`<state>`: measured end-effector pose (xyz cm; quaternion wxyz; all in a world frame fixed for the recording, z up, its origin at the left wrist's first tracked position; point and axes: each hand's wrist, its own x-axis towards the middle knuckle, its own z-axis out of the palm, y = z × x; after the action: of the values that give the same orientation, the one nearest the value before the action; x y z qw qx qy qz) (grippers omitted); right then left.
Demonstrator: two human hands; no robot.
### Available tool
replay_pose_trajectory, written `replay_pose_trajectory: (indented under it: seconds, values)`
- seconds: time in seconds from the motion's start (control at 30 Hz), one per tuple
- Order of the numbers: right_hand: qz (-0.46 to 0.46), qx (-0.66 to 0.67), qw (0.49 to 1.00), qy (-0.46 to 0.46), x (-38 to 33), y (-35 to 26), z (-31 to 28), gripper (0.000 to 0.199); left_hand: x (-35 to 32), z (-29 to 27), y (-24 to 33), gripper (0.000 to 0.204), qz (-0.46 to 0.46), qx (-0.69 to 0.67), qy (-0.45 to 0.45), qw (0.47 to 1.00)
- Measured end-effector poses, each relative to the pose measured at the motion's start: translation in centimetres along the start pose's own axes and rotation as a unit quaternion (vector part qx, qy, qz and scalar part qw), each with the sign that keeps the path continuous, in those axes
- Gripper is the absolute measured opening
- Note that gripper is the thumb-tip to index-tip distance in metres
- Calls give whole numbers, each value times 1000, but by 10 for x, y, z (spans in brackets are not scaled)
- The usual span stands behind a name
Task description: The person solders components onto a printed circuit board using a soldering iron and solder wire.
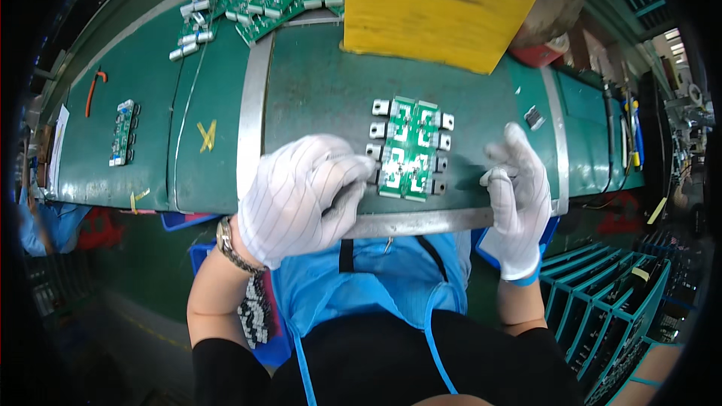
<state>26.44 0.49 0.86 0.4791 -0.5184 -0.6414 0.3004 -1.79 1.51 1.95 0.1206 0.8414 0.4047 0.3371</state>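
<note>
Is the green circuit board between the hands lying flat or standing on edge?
Flat: the circuit board shows its broad green face upward.

At the green tabletop (316, 90), the person's left grip (301, 199), gloved in white, bends its fingers just beside the green circuit boards (406, 156), and I cannot tell if it touches them, while the right grip (520, 199), also white-gloved, is loosely curled to their right, and a yellow panel (436, 11) stands behind.
</note>
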Motion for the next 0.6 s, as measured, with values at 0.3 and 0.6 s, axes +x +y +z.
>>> replay_pose_trajectory:
  seconds: [0.3, 0.6]
  values:
    - [173, -35, 980, -89, 116, 10, -18, 66, -1, 1, -7, 36, -29, -56, 115, 991]
    - [65, -99, 992, -42, 119, 28, -10, 42, 10, 2, -29, 55, -47, -43, 262, 963]
